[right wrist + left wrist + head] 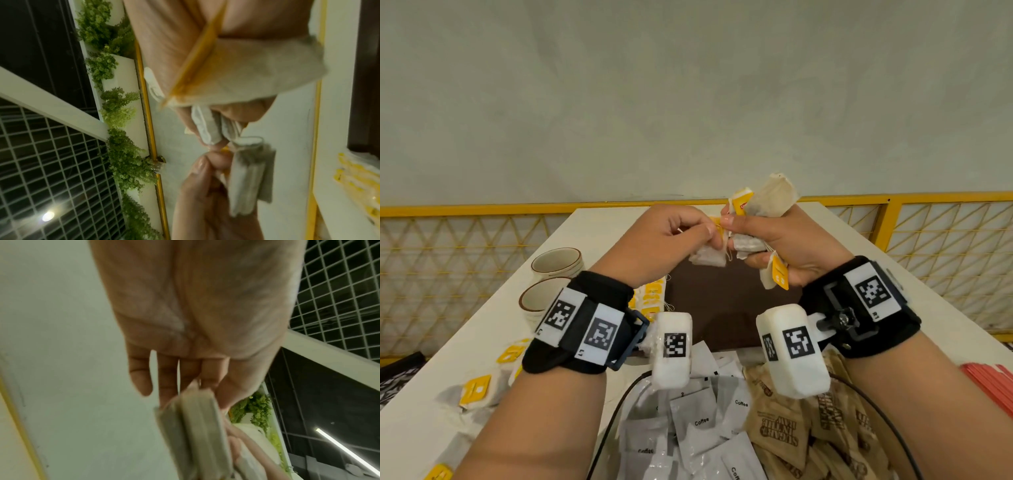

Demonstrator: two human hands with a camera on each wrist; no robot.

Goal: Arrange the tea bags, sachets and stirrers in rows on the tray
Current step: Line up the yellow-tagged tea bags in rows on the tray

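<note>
A bunch of tea bags (763, 219) is held up above the brown tray (722, 308), clutched in the right hand (784, 246). The left hand (664, 240) pinches one bag (709, 255) from it. Beside the tray lie more tea bags (650, 298); sachets (702, 421) are heaped nearer the person.

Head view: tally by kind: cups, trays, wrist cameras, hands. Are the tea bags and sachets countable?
Cups: 2
Tray: 1
Wrist cameras: 2
Hands: 2, both holding tea bags
Total: 7
The tea bags and sachets are bunched or heaped, so no reliable count.
</note>
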